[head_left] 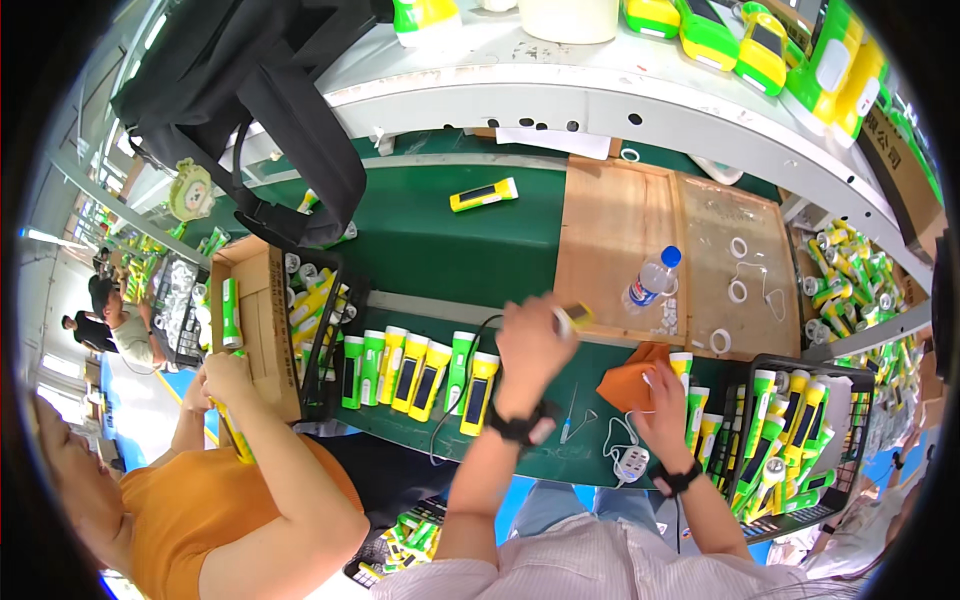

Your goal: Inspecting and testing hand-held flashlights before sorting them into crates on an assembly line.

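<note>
My left hand [530, 348] is raised over the green bench and closed round a small yellow and white torch part [575, 318]. My right hand [665, 402] rests lower right, fingers on a green and yellow torch [684, 368] at the end of a short row. An orange cloth [628, 385] lies just left of that hand. Both wrists wear black bands. A row of upright green and yellow torches [420, 372] stands left of my left hand.
A black crate [856, 400] of torches sits right; a cardboard box [262, 330] and another crate left. A water bottle [650, 280] and tape rings lie on a wooden board [610, 230]. A white power strip [632, 462] sits near the edge. A person in orange [230, 500] works left.
</note>
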Motion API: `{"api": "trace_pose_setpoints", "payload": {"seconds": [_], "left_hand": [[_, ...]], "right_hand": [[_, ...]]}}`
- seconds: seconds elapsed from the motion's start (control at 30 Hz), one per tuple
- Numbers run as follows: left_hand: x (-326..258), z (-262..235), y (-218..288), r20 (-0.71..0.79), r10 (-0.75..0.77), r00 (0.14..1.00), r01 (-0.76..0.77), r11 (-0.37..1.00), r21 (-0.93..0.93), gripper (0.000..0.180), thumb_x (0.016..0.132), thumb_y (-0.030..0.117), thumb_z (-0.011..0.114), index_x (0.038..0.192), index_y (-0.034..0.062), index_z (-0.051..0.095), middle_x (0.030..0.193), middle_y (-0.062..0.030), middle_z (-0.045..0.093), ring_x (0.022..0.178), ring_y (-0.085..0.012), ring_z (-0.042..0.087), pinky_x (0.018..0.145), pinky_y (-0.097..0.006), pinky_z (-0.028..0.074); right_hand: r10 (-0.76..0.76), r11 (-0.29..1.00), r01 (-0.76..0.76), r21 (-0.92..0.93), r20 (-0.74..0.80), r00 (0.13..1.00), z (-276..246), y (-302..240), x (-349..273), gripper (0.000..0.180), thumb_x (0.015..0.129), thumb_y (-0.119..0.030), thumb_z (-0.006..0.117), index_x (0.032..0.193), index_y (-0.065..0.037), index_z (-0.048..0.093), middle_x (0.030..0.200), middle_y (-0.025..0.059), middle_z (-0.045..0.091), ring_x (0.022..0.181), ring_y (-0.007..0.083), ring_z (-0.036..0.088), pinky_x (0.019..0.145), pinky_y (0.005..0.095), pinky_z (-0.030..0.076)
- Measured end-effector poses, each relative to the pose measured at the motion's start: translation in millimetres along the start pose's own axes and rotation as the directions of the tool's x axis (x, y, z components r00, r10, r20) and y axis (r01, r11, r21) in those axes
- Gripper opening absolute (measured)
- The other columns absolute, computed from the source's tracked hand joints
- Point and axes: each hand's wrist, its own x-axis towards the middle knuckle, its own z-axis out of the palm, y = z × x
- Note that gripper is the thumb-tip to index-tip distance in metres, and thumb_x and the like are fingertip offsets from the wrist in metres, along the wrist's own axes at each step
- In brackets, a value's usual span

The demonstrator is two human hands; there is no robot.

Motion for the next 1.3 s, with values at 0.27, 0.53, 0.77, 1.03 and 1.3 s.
{"api": "trace_pose_setpoints", "payload": {"seconds": [0.27,0.53,0.77,1.03,1.3], "left_hand": [[-78.3,-20.2,15.9,0.386,-0.133,0.913,0.407,0.214,-0.888,0.06,0.076,0.008,0.068,0.127,0.0046,0.036,0.107,-0.0098,0.056,0.086,-0.0124,0.056,0.073,-0.029,0.048],[-122.6,47.1,14.8,0.632,-0.176,0.754,0.563,-0.321,-0.761,0.029,0.093,0.029,0.046,0.114,0.0098,0.038,0.094,-0.0105,0.054,0.076,-0.0191,0.059,0.065,-0.033,0.052],[-120.8,51.9,10.3,0.658,-0.224,0.719,0.67,-0.025,-0.742,0.028,0.092,0.031,0.049,0.105,0.0075,0.041,0.078,-0.0098,0.054,0.063,-0.0163,0.057,0.052,-0.032,0.049],[-133.4,66.2,17.0,0.624,-0.246,0.742,0.645,0.008,-0.764,0.032,0.091,0.036,0.052,0.101,0.0057,0.045,0.077,-0.009,0.056,0.066,-0.0152,0.057,0.058,-0.027,0.047],[-122.9,55.4,10.8,0.768,-0.157,0.62,0.732,-0.234,-0.639,0.03,0.091,0.041,0.047,0.1,0.0124,0.043,0.076,-0.008,0.055,0.055,-0.0185,0.056,0.045,-0.033,0.048]], "right_hand": [[0.093,0.681,-0.439,0.586,0.526,0.846,16.5,-40.4,14.1,0.059,0.079,-0.016,0.067,0.124,-0.001,0.031,0.105,0.0197,0.053,0.092,0.0348,0.057,0.081,0.0401,0.045],[-0.012,0.925,-0.132,0.356,0.375,0.927,-19.9,-81.7,-9.8,0.054,0.079,-0.024,0.065,0.122,-0.005,0.039,0.108,0.0162,0.05,0.091,0.0317,0.057,0.071,0.0379,0.049],[-0.131,0.987,0.089,0.131,0.364,0.922,-37.9,-95.3,-15.7,0.052,0.071,-0.031,0.072,0.11,-0.004,0.05,0.097,0.0104,0.049,0.077,0.0262,0.058,0.059,0.0326,0.049],[0.001,0.958,-0.103,0.267,0.356,0.934,-21.1,-86.5,-23.7,0.045,0.069,-0.021,0.071,0.102,-0.002,0.048,0.095,0.0145,0.048,0.084,0.0333,0.054,0.071,0.0386,0.048],[-0.623,0.758,0.517,0.397,0.207,0.755,-46.0,-78.2,-55.0,0.017,0.072,-0.01,0.061,0.087,-0.004,0.057,0.087,0.0077,0.057,0.085,0.0239,0.058,0.078,0.0328,0.049]]}}
